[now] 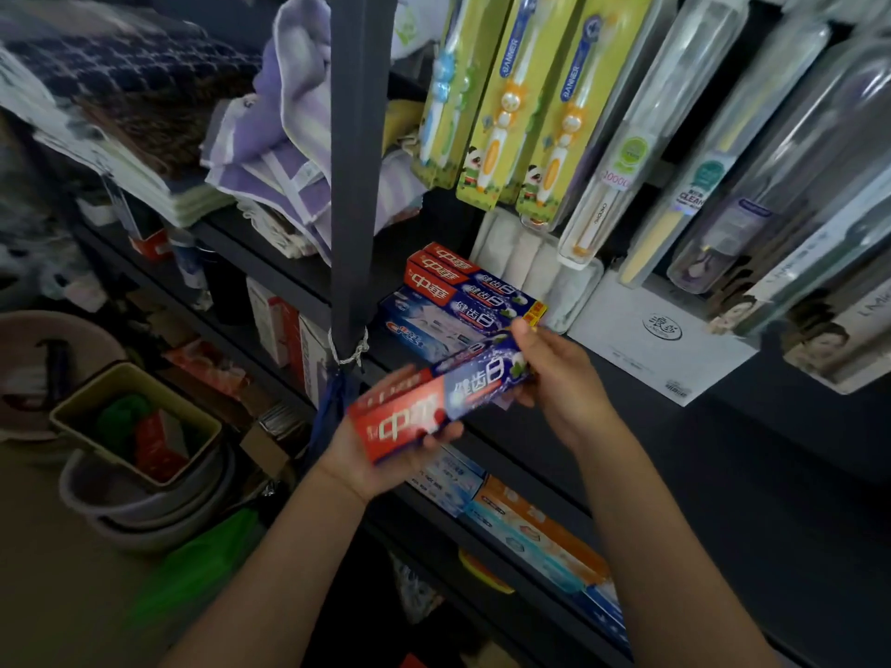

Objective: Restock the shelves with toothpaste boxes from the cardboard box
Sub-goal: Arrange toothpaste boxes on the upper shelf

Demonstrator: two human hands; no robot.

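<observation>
- left hand cups the red end of the red-and-blue cardboard toothpaste boxes from underneath, looks like two held together
- right hand pinches the blue end, fingers curled round it
- boxes hang just in front of the dark metal shelf, long axis running lower-left to upper-right
- matching stack of red-and-blue toothpaste boxes lies on that shelf just up and behind, so the right hand is nearer and I'd guess the blue end goes in first

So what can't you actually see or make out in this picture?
- Cardboard box: nowhere in the head view.
- Held red-and-blue toothpaste boxes: their count is unclear, since they overlap, with the left hand beneath and the right hand covering one end.
- Lower-shelf toothpaste boxes: dim and partly hidden by the forearms.
</observation>
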